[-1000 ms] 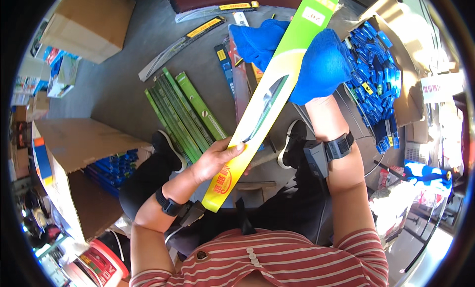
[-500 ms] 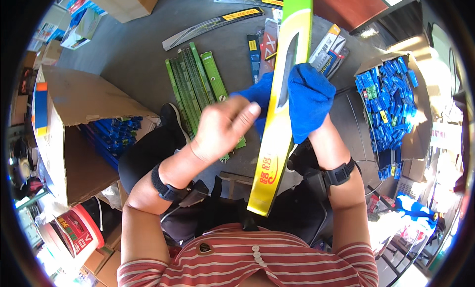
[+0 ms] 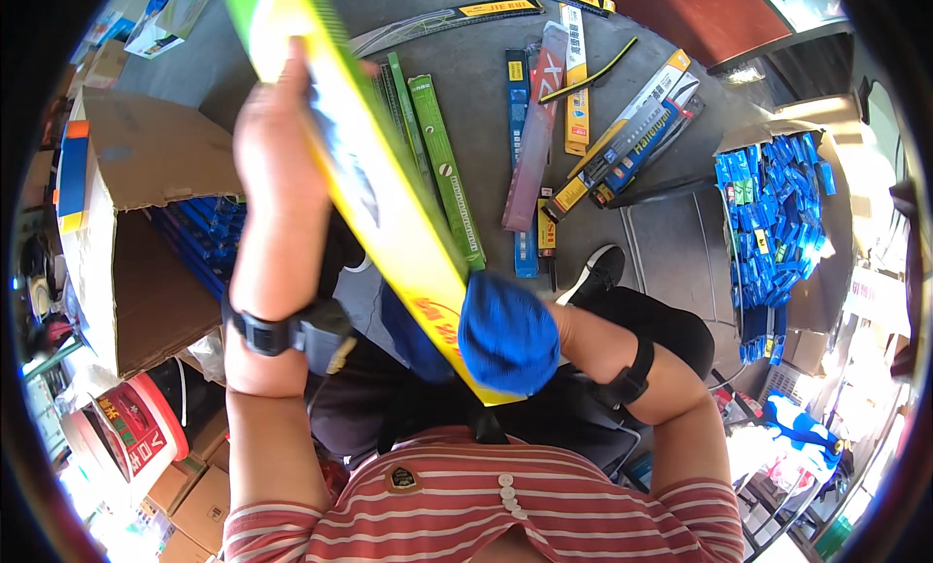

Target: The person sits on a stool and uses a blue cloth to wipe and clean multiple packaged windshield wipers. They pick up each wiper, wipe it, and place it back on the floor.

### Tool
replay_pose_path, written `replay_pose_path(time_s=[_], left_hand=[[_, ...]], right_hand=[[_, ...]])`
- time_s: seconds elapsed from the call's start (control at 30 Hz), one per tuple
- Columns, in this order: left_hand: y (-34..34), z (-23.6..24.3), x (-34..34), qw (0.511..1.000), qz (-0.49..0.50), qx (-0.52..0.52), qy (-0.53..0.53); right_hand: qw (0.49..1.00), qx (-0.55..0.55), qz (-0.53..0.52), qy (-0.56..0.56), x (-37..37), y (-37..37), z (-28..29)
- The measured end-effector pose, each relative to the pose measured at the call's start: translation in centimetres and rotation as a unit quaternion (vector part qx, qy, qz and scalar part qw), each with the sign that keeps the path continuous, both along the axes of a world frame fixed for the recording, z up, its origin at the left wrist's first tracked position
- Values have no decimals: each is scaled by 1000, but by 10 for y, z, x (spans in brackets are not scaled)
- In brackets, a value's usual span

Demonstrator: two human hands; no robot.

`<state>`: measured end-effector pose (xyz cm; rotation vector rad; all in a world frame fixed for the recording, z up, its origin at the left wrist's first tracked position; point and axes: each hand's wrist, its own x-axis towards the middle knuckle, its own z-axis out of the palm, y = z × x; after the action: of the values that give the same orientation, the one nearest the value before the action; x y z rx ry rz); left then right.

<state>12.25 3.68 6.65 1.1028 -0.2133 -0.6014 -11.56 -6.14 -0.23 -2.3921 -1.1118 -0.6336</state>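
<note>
A long, flat yellow-and-green wiper blade box [image 3: 384,218] lies slantwise across my lap, its far end up at the left. Near that far end, my left hand [image 3: 277,145] grips it along the edge, slightly blurred. My right hand [image 3: 569,332] is mostly covered by a blue cloth [image 3: 507,335], wrapped around the box's near end; its fingers are hidden. More of the blue cloth shows beneath the box. Just beyond lie slim green boxes [image 3: 445,170], partly behind the held one.
Several wiper packages, including a red-and-clear sleeve [image 3: 535,131] and a yellow box [image 3: 575,106], lie on the grey floor. An open carton [image 3: 160,145] with blue packages stands left, another carton [image 3: 824,272] full of blue packages right. A red-and-white bucket [image 3: 146,422] sits lower left.
My left hand, off the box before, now grips its far end. The box has tilted leftward. My right hand with the cloth has moved down to the near end.
</note>
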Motion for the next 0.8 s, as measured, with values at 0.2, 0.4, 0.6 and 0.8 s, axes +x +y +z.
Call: replay_pose_path(time_s=[0.2,0.4,0.6,0.8], left_hand=[[38,-11,57,995,59,-52,64],[19,-22,23,993,-63,-75,64],[-5,-52,-32,984,-82,-35,154],[2,-65,-9,987,3,63,146]], right_hand=[[468,586,18,662,-51,45,-41],[433,617,15,657,-53,38,-52],[719,477,-102,495,-50,16,-45],[751,483,-128,431,-29,-4,13]])
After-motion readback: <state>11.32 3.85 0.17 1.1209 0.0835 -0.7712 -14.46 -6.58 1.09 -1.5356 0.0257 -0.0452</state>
